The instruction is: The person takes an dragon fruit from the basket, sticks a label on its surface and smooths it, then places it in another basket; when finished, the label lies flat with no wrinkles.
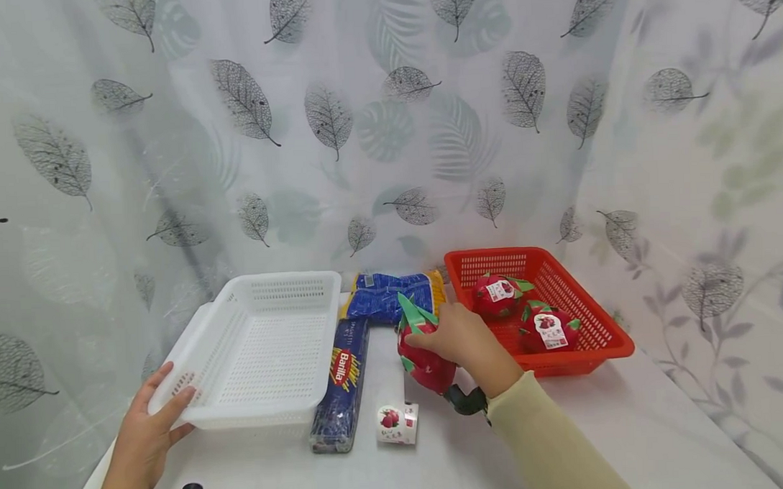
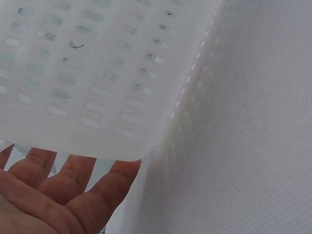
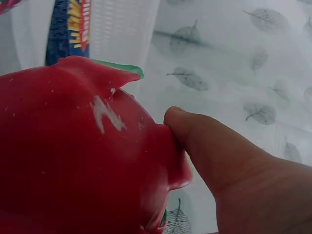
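My right hand (image 1: 458, 334) grips a red dragon fruit (image 1: 428, 362) with green leaf tips, raised over the table left of the red basket. In the right wrist view the dragon fruit (image 3: 87, 156) fills the left side, the thumb pressed on it. My left hand (image 1: 153, 420) holds the near left corner of a white plastic basket (image 1: 261, 411), thumb over the rim. From below, the left wrist view shows the fingers (image 2: 105, 192) at the edge of the slotted white basket (image 2: 92, 87). No contents show in the white basket.
Two labelled dragon fruits (image 1: 497, 295) sit in a red basket (image 1: 599, 354) at right. Between the baskets lie a blue Barilla spaghetti pack (image 1: 341, 390), a blue and yellow bag (image 1: 383, 299) and a roll of stickers (image 1: 393, 426). A leaf-print curtain (image 1: 374, 130) hangs behind.
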`<state>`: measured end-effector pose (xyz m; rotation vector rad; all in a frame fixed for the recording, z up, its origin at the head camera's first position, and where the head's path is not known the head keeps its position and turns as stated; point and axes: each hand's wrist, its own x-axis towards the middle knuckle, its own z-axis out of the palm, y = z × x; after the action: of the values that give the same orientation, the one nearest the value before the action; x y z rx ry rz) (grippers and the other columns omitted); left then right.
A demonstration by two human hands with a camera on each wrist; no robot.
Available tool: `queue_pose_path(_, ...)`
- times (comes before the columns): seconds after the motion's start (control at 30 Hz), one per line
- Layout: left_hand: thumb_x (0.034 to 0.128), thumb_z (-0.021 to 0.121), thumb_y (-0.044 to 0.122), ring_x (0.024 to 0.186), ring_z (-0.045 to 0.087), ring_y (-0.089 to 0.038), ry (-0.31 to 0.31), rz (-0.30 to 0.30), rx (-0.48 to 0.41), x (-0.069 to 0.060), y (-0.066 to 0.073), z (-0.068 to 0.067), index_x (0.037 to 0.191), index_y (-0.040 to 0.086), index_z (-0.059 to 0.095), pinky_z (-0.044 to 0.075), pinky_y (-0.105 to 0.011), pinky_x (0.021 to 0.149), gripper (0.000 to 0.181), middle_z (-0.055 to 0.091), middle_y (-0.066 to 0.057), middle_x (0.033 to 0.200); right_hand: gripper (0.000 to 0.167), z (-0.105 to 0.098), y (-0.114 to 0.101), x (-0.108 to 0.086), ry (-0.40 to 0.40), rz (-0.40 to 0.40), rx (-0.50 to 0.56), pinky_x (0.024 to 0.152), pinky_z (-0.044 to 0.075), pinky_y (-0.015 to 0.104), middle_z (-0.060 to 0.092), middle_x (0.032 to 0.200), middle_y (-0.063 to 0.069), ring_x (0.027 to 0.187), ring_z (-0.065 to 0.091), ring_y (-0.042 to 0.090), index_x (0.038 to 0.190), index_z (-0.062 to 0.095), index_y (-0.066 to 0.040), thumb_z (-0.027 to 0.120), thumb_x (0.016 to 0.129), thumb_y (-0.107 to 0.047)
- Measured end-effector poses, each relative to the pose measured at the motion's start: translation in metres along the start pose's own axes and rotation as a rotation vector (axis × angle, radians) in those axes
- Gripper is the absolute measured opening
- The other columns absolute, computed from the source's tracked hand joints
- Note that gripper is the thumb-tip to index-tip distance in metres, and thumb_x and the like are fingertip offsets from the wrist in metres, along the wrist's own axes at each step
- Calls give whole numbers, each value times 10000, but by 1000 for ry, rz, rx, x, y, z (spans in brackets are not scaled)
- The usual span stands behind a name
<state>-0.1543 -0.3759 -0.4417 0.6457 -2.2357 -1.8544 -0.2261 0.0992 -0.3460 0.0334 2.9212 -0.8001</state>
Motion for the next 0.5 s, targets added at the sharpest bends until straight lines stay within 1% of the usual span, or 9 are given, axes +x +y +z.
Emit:
queue_pose_path(0.07,985,771,389,924,604,45,-5,7,2,0,-1,0,1700,392,209,651,-277,739,909,430,22,1454,845,3,2,2,-8,11,-4,711,676,409,648,1177,134,1030,688,265,1377,561,-27,896,800,-546)
queue_pose_path(0.1,988,767,387,927,607,49,-17,15,-1,0,-1,-1,1704,383,198,652,-278,744,915,432,28,1444,836,5,2,2,-16,20,-3,706,675,404,651,1165,134,1016,690,261,1367,562,-28,898,800,-542)
queue_pose_path(0.23,998,753,389,941,617,64,-67,29,-21,0,-3,-5,1711,378,159,628,-241,751,929,436,120,1349,778,9,4,3,-50,58,-4,681,665,373,666,1081,118,934,689,235,1307,578,-35,901,800,-529)
queue_pose_path(0.3,1003,743,398,953,621,64,-81,36,-19,0,-4,-6,1713,377,143,610,-222,753,929,434,138,1337,720,11,5,2,-64,74,-13,666,656,359,673,1017,104,887,685,227,1245,598,-45,902,802,-524)
queue_pose_path(0.37,1000,744,411,950,618,67,-70,36,-7,0,-4,-5,1710,387,150,607,-216,750,927,439,136,1344,647,12,5,1,-73,82,-28,659,647,349,682,958,86,864,676,223,1169,623,-62,900,805,-519)
queue_pose_path(0.5,998,743,425,944,613,73,-47,37,15,0,-2,-3,1711,378,158,608,-214,748,923,442,95,1392,541,16,4,0,-65,74,-78,646,637,343,689,872,50,846,661,214,1053,654,-93,900,809,-508)
